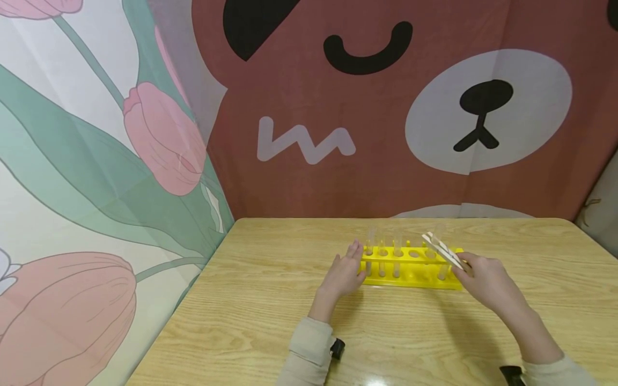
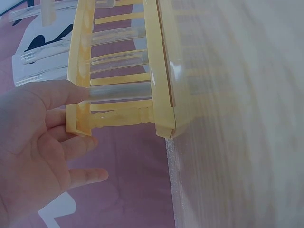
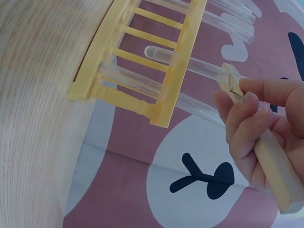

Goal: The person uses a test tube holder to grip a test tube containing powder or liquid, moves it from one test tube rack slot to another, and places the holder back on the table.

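A yellow test tube rack (image 1: 407,281) stands on the table with several clear test tubes (image 1: 397,252) upright in it. My left hand (image 1: 343,276) grips the rack's left end, its thumb and some fingers on either side of the upper plate in the left wrist view. A wooden test tube clamp (image 3: 275,164) lies in the curled fingers of my right hand (image 1: 490,281). Its jaws close round the upper part of one test tube (image 3: 204,66). That tube passes through the upper plate, and its rounded bottom hangs between the two plates, above the base.
The wooden table (image 1: 270,279) has its back edge against a cloth (image 1: 309,182) printed with a bear's face. A tulip-patterned cloth (image 1: 96,177) hangs along the left side. One more test tube (image 3: 133,78) stands in the rack close to the clamped one.
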`<move>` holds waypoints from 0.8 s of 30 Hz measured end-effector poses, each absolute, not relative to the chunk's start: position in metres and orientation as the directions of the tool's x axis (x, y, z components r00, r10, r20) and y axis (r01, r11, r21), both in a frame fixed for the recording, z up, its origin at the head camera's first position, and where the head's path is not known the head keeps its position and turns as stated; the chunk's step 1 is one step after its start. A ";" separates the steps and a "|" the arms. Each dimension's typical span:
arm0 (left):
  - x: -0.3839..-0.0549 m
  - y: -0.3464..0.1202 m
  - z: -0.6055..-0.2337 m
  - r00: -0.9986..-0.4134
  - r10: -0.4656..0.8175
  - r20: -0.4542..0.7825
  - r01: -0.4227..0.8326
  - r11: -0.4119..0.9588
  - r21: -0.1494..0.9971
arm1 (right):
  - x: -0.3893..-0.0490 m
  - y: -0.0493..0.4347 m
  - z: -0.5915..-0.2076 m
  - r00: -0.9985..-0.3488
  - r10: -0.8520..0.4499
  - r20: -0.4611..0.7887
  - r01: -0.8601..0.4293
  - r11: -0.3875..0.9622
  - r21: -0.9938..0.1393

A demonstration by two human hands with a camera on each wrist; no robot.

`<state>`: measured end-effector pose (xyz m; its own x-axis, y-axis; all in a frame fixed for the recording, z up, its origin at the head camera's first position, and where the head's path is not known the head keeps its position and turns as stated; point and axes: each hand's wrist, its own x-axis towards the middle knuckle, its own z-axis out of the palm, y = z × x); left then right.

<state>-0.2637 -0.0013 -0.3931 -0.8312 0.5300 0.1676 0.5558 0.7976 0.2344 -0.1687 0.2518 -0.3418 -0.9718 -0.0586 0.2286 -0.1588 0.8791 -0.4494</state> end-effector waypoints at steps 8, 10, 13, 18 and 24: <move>-0.263 -0.001 -0.392 -0.833 0.530 0.161 0.554 0.797 0.240 | -0.168 0.253 -0.341 -0.971 -0.060 0.233 -0.160 0.883 -0.441; -0.263 -0.001 -0.392 -0.835 0.528 0.156 0.551 0.799 0.241 | -0.168 0.253 -0.341 -0.970 -0.061 0.234 -0.161 0.883 -0.441; -0.262 -0.001 -0.392 -0.836 0.528 0.150 0.549 0.801 0.241 | -0.168 0.253 -0.341 -0.970 -0.063 0.234 -0.164 0.883 -0.440; -0.263 0.000 -0.393 -0.835 0.529 0.153 0.550 0.799 0.241 | -0.167 0.252 -0.341 -0.968 -0.062 0.244 -0.168 0.881 -0.442; -0.263 0.000 -0.392 -0.833 0.528 0.163 0.553 0.799 0.236 | -0.166 0.252 -0.339 -0.965 -0.063 0.255 -0.175 0.879 -0.444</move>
<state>-0.2632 -0.0004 -0.3922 -0.8334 0.5281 0.1629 0.5526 0.7992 0.2364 -0.1659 0.2524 -0.3391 -0.9649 -0.0632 0.2549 -0.1749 0.8786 -0.4444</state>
